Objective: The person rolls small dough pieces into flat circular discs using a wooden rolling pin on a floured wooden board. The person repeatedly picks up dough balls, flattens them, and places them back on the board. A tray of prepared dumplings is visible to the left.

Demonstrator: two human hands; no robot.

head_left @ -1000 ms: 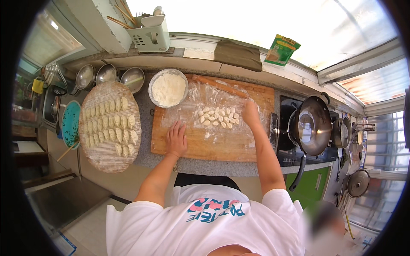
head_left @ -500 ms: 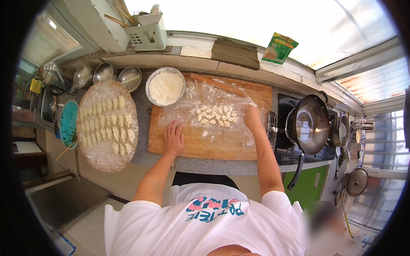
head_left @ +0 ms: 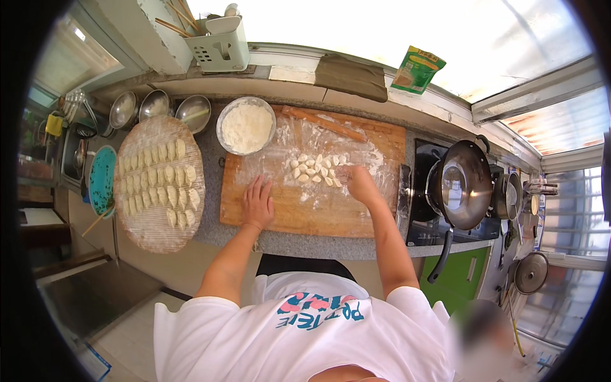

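Note:
My left hand [head_left: 257, 204] lies flat with fingers stretched out on the left side of a floured wooden cutting board [head_left: 286, 219]. My right hand [head_left: 361, 186] is closed over the board, its fingertips at the right edge of a cluster of small floured dough pieces [head_left: 310, 170]. Whatever its fingers may hold is hidden. At the board's far side lies a wooden rolling pin [head_left: 323, 123]. A metal bowl of white flour [head_left: 247, 127] stands at the board's far left corner.
A round ridged tray [head_left: 159, 235] with rows of dumplings [head_left: 170, 175] sits left of the board. Beyond it are metal bowls [head_left: 194, 113] and a turquoise basin [head_left: 102, 181]. On the right, a wok [head_left: 461, 184] stands over the stove; a green packet [head_left: 418, 70] rests on the sill.
My right hand has moved left and slightly nearer to me, from the board's right side to the dough pieces. My left hand stays almost where it was.

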